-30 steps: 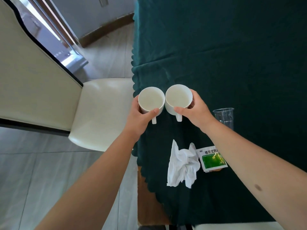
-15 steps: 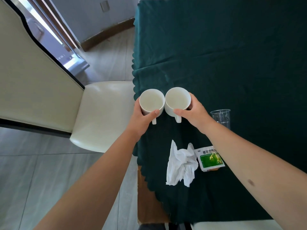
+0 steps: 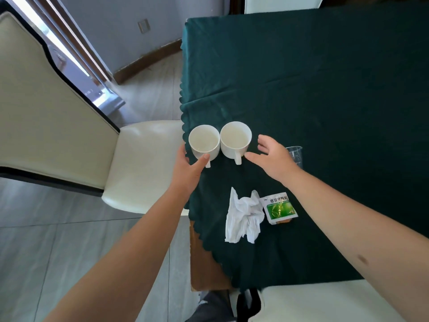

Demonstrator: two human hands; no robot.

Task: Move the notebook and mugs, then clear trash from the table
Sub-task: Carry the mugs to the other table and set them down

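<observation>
The 2 white mugs stand side by side at the left edge of the worktop [image 3: 301, 89], just left of frame centre, rims touching or nearly so. The left mug [image 3: 204, 141] has the left hand [image 3: 189, 169] loosely cupped at its near side, thumb tip touching the wall beside the handle, not a firm grip. The right hand [image 3: 274, 158] is spread and empty, its thumb tip just short of the right mug [image 3: 235, 138].

The step in hand looks like letting go of the mugs. To do it well, the left hand should draw straight back toward the lower frame without nudging the handle, since that mug sits close to the tablecloth's scalloped edge above the chair [image 3: 139, 163]. Next would come the trash: the crumpled tissue [image 3: 242, 218] and the green sachet [image 3: 279, 209], lower centre, lying just beside each other.

Hard to read: the clear plastic cup [image 3: 296, 155] is half hidden behind the right hand. No notebook appears in frame. Whether the mugs hold any liquid cannot be told. A brown thing peeks from under the sachet, too small to identify.
</observation>
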